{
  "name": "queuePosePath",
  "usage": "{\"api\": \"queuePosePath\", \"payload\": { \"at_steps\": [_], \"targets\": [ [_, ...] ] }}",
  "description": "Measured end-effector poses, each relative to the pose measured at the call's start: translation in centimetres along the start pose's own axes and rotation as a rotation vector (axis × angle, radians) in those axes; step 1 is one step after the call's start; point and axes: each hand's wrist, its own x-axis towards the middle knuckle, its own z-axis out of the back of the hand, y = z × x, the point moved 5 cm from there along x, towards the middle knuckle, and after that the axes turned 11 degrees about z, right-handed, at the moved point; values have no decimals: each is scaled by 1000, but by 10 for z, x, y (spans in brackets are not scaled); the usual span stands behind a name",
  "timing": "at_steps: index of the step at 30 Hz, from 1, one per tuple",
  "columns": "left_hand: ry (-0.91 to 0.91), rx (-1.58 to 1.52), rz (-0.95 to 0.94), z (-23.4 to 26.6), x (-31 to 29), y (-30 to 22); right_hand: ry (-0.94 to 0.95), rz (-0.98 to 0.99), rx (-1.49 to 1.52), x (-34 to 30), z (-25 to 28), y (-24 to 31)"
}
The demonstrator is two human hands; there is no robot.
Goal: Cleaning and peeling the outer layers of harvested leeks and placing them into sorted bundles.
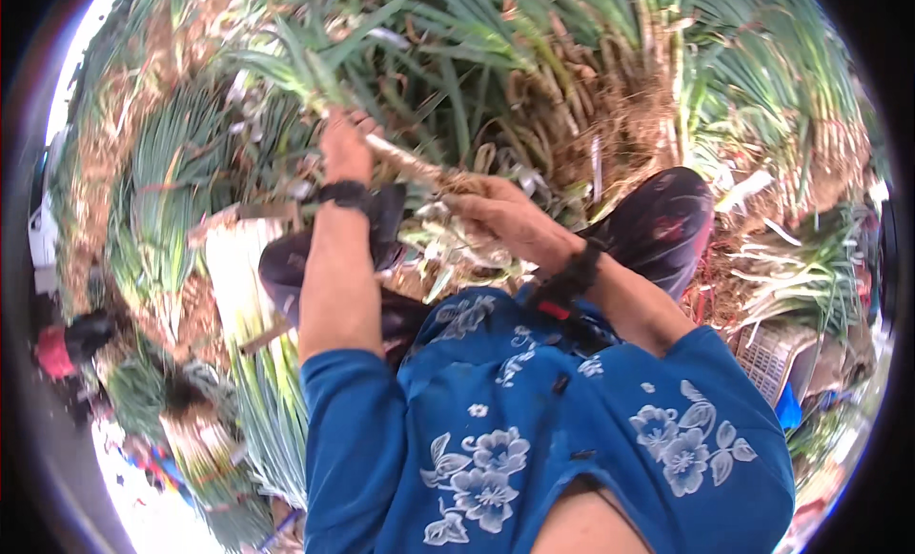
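Observation:
A green onion (405, 160) with a long pale stalk lies slantwise in front of me, its leaves toward the far left and its brownish root end toward me. My left hand (345, 149) is closed round the stalk just below the leaves. At the root end, my right hand (510, 218) has its fingers bent and pressed against the stalk. Below both hands, between my knees, is a litter of peeled skins and leaf scraps (448, 254). Black bands circle both my wrists.
Unpeeled green onions with soil on their roots (610, 106) are heaped beyond my hands. To my left lies a bundle of cleaned green onions (243, 277). Thinner loose onions (801, 277) rest at the right, above a plastic crate (762, 359). More bundles (172, 211) stand along the left.

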Motion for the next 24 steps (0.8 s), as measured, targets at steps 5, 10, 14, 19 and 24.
{"api": "queuePosePath", "payload": {
  "at_steps": [5,10,14,19,24],
  "targets": [
    [-115,-92,201,30,5,59,-43,242,-740,-20,-29,26],
    [-124,-9,290,6,9,100,-73,172,-996,-44,-20,37],
    [-193,-98,231,81,53,93,131,213,-907,-62,-41,61],
    [-415,137,31,96,45,48,-144,327,-491,-113,-3,137],
    [-238,33,-46,18,13,87,-151,491,-887,11,73,97]
  ]
}}
